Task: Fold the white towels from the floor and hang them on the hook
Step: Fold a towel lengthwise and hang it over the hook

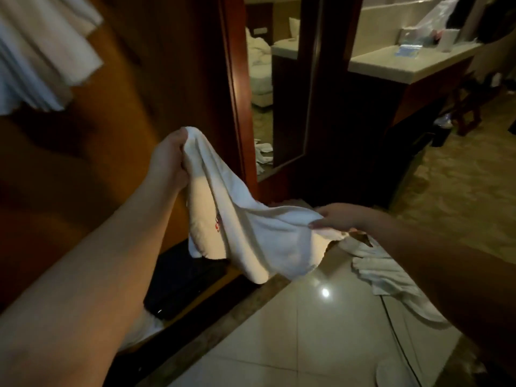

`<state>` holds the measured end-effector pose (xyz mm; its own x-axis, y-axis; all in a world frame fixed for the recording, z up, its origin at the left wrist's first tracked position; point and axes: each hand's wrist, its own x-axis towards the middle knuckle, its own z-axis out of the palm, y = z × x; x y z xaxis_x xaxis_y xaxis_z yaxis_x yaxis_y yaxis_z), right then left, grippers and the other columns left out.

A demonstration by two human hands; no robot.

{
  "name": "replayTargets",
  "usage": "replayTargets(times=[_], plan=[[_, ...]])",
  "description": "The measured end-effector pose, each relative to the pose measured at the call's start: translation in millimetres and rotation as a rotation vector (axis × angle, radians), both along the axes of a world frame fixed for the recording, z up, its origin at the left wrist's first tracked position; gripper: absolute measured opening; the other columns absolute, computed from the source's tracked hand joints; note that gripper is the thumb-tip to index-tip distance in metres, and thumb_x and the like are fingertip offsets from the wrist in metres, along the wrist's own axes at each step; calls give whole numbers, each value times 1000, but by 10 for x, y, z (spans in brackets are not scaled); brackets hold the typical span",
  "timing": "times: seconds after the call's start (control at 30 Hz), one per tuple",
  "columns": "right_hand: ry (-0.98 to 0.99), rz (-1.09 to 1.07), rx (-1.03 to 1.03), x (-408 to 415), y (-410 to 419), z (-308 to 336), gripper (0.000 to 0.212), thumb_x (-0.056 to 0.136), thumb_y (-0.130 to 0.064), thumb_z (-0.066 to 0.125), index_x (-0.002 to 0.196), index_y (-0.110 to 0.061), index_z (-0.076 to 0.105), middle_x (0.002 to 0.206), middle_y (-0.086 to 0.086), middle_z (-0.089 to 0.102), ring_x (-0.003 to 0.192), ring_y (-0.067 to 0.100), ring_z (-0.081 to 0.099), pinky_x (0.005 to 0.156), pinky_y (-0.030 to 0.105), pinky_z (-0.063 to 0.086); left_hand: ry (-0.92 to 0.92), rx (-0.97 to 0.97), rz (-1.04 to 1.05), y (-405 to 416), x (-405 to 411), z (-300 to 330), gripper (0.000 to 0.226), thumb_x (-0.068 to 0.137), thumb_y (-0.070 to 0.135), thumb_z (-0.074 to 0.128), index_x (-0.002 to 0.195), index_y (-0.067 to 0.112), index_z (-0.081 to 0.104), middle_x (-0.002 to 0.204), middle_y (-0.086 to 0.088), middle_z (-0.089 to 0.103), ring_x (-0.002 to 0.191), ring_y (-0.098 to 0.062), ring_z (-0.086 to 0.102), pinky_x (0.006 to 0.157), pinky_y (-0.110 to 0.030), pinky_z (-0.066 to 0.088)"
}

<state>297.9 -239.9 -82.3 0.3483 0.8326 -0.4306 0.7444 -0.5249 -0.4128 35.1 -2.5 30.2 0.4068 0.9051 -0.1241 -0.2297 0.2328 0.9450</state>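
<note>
A white towel (245,227) with a small red mark hangs stretched between my two hands, sagging in the middle. My left hand (169,160) grips one end, raised higher, in front of the wooden door. My right hand (339,217) pinches the other end lower down. Another white towel (391,277) lies crumpled on the tiled floor under my right forearm. White cloth (42,51) hangs at the top left; the hook itself is not visible.
A wooden door (156,65) fills the left. A mirror panel (262,88) stands beside it. A counter (413,62) with bags and boxes is at the upper right. Glossy floor tiles (307,331) spread below. A white slipper (139,331) sits at the door's foot.
</note>
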Motion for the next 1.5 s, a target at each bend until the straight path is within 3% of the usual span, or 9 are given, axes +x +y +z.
replayTargets(times=[0.13,0.23,0.4,0.63,0.73,0.93,1.17,1.4,1.5], plan=[[115,17,253,-730,405,491,22,93,-60,60,103,-41,65,104,-13,68,98,9,65,80,25,50,16,-44,33,22,-667,-45,10,97,26,63,103,18,65,93,-7,75,85,-24,71,63,-36,56],[221,-1,406,-1365,666,670,24,94,-53,64,104,-32,70,104,-4,72,96,14,69,84,34,56,55,-19,-1,85,-1145,-140,23,98,28,60,116,14,63,103,-10,73,93,-27,69,70,-39,55],[402,-33,544,-2444,1044,807,24,100,-46,58,90,-26,69,71,-21,70,62,-5,65,50,11,46,156,-19,0,239,-1941,-331,16,99,31,58,109,23,65,109,-12,72,97,-28,70,72,-41,57],[964,-316,777,-3401,1509,954,39,98,-48,62,122,-17,60,117,1,66,110,22,63,92,37,55,452,318,-95,93,-2612,-489,71,91,73,37,146,28,44,150,-2,46,130,-15,47,92,-28,38],[951,-431,807,-3705,1657,1104,49,95,-50,62,136,-24,58,141,4,57,130,29,53,108,51,46,434,575,-176,-194,-2769,-418,94,74,89,40,146,30,40,137,15,50,107,17,49,75,-3,37],[931,-442,856,-3952,1816,1255,38,105,-27,51,140,-13,52,122,8,60,109,25,62,71,33,58,718,484,-94,-175,-3033,-517,15,99,31,57,106,21,66,97,-2,71,87,-21,66,66,-30,45],[812,-440,880,-3796,1804,1388,54,102,-29,60,151,-27,38,123,8,60,92,17,62,57,21,49,534,383,-3,-43,-3098,-287,11,98,39,57,103,37,67,95,17,69,93,-9,65,69,-28,46],[977,-166,779,-3445,1590,1490,20,103,-29,57,113,-23,73,84,1,68,59,6,58,45,18,41,503,424,81,2,-3010,-59,15,91,20,70,78,27,72,71,8,72,72,-13,66,66,-30,45],[1018,-3,763,-3304,1512,1509,18,102,-22,56,115,-20,69,88,-2,74,73,10,65,56,19,49,452,401,74,26,-2983,-8,9,91,20,69,84,23,73,70,5,73,67,-11,69,60,-25,49]])
